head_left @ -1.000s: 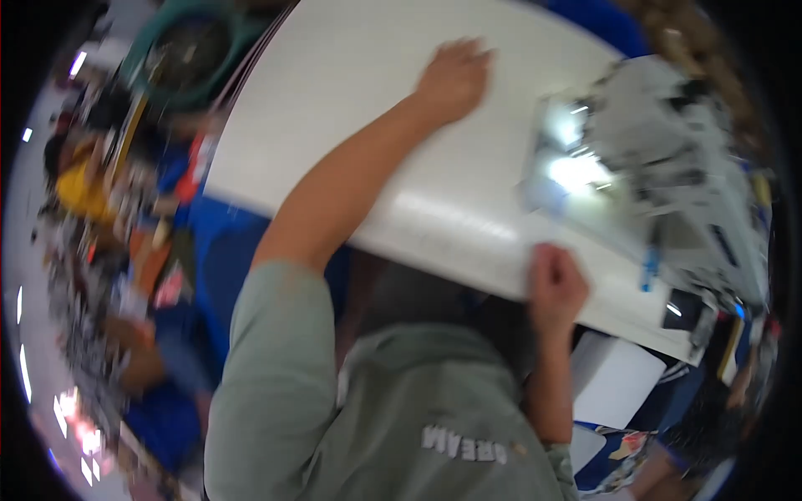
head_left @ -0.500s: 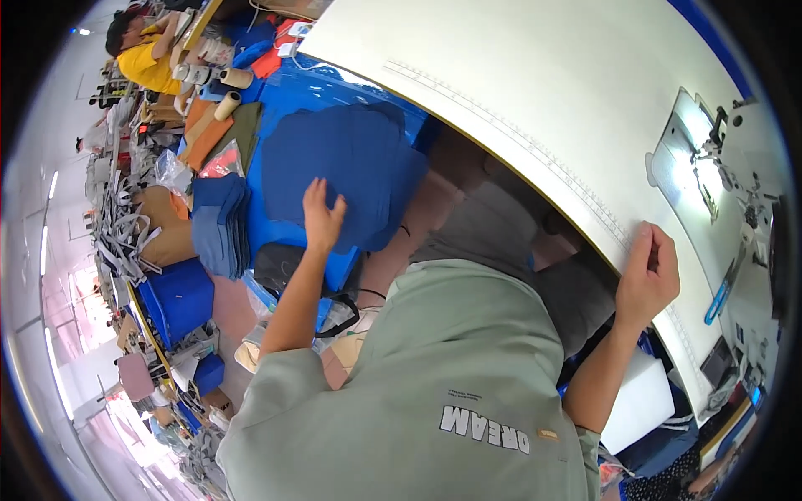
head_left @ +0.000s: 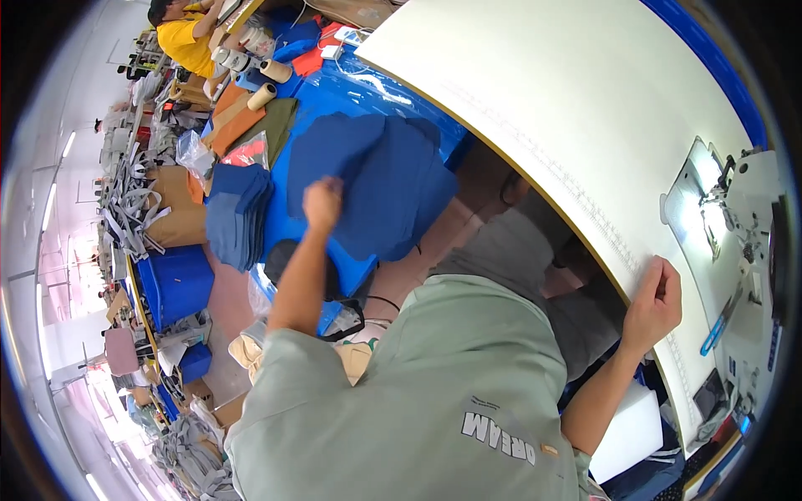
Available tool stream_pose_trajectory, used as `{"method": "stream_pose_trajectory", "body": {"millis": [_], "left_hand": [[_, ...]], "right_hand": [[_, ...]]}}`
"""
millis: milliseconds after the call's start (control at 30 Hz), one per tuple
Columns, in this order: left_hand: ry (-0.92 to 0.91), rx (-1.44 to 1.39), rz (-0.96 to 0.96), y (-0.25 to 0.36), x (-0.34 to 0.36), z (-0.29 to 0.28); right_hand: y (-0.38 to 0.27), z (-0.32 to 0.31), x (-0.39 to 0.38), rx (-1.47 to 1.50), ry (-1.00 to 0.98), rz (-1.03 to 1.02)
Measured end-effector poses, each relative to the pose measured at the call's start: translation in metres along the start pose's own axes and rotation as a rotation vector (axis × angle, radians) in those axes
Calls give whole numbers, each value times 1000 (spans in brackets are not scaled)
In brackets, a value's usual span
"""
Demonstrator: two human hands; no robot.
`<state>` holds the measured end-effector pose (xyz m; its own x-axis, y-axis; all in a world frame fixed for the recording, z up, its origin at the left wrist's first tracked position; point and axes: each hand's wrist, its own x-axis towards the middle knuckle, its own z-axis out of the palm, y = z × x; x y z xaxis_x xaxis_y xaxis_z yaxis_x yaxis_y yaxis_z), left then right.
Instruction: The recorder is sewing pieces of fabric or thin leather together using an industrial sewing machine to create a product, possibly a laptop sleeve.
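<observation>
My left hand (head_left: 322, 204) is closed on the near left edge of the top blue fabric panel (head_left: 338, 150), whose surface curls up beside a curved fold. Under it, the stack of matching blue panels (head_left: 401, 196) lies on a blue plastic-covered surface. The fingertips are partly blurred. On the right, my right hand (head_left: 654, 311) rests at the edge of the white sewing table (head_left: 535, 92), fingers curled together and nothing visible in them. A sewing machine (head_left: 727, 196) stands beyond that hand, with its lamp lighting the metal plate.
Left of the panels sits a folded dark blue pile (head_left: 236, 217). Thread cones (head_left: 261, 97) and orange and olive cloth lie behind it. Blue-handled snips (head_left: 714, 334) are on the table at right. A blue bin (head_left: 174, 284) and a person in yellow (head_left: 185, 43) are farther left.
My left hand has gone from spread fingers on the panels to a closed grip, and the top panel's edge now lifts. The right hand stays by the table edge. The view has shifted.
</observation>
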<state>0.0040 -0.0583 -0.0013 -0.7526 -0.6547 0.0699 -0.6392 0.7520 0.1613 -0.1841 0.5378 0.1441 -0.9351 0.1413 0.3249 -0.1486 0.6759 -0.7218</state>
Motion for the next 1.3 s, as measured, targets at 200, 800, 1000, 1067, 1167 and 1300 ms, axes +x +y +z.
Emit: {"method": "stream_pose_trajectory", "body": {"millis": [200,800,1000,1067,1167,1300], "left_hand": [[637,-114,273,49,132,-189],[-157,-404,1445,484,-64,-114],[-278,-228,1507,457,-61,-109],[-228,-124,1637,445,-42,-101],[-241,-90,1777,441,-3,-98],[-274,-162,1752,456,-17,-100]], "right_hand": [[4,-3,-3,22,10,4],[28,-69,-87,109,183,248],[98,-96,-183,-39,141,559],[107,-98,-208,-116,35,744],[126,-97,-241,-94,-4,739],[123,-115,-287,-261,-18,805]]}}
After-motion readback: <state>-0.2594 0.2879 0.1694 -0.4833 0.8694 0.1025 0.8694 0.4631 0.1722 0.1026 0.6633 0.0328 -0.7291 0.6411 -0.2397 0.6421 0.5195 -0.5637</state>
